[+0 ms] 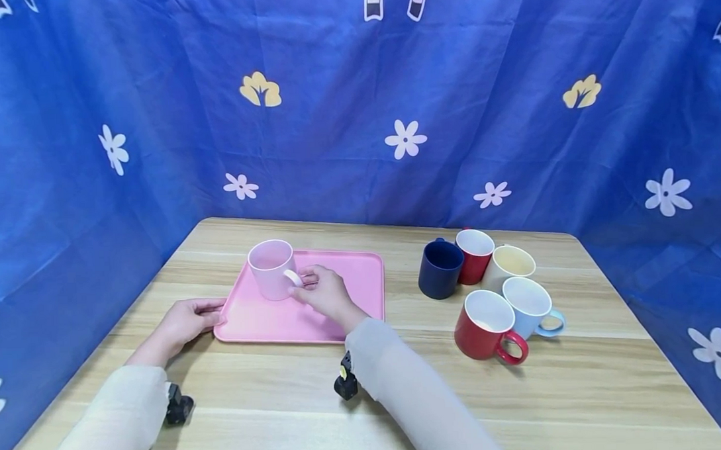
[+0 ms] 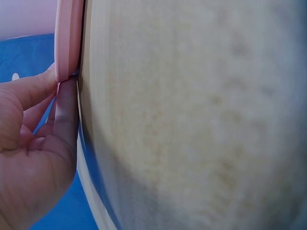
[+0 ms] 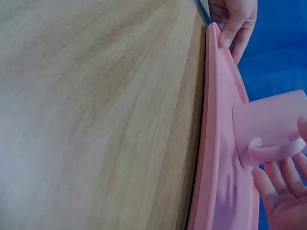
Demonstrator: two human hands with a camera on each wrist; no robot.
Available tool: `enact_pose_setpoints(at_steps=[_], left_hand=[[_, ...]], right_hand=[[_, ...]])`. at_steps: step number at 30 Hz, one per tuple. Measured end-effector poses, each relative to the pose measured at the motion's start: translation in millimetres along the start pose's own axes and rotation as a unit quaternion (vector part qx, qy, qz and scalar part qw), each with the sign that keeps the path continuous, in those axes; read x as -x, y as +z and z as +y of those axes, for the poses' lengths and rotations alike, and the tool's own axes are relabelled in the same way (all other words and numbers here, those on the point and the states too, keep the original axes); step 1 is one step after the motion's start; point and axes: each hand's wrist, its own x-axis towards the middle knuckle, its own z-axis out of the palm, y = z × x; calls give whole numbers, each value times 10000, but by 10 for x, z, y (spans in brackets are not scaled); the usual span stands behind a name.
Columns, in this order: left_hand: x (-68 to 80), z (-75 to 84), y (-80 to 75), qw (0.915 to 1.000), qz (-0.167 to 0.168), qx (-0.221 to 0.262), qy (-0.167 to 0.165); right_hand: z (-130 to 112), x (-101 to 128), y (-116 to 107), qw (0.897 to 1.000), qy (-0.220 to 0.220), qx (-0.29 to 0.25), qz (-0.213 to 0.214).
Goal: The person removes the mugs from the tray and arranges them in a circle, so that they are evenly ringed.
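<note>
A pink mug (image 1: 271,273) stands upright on the left part of a pink rectangular tray (image 1: 339,298), its handle facing right. My right hand (image 1: 327,294) is at that handle, with the thumb on one side and the forefinger on the other, pinching it. In the right wrist view the other fingers (image 3: 276,182) hang loose below the handle (image 3: 273,151). At the tray's near left corner my left hand (image 1: 188,324) pinches the rim. The left wrist view shows the thumb (image 2: 36,88) against the tray edge (image 2: 68,43), with fingers beneath it.
Several mugs stand grouped on the right of the wooden table (image 1: 271,400): a navy mug (image 1: 441,270), a red mug (image 1: 474,261) behind, a cream mug (image 1: 508,267), a light blue mug (image 1: 526,308) and a red mug (image 1: 483,326) in front. A blue patterned curtain (image 1: 334,153) surrounds the table.
</note>
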Motion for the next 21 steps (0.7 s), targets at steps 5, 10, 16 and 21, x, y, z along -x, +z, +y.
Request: enact_pose_setpoints(at_steps=[5,10,16,21], left_hand=[[-3,3,-1,10000,0,-43,-8],[-11,-1,-5,10000,-7,-87,-45],[0,8,-8,9999,-9,-132,-63],[9,23,-14,9995,-6,-290,-79]], right_hand=[[17,-34,38,9997,-104,226,-4],[8,-33,74,9989,-37,465,112],[-6,-21,110,9979,-90,616,162],[-1,25,111,9978,-195,627,132]])
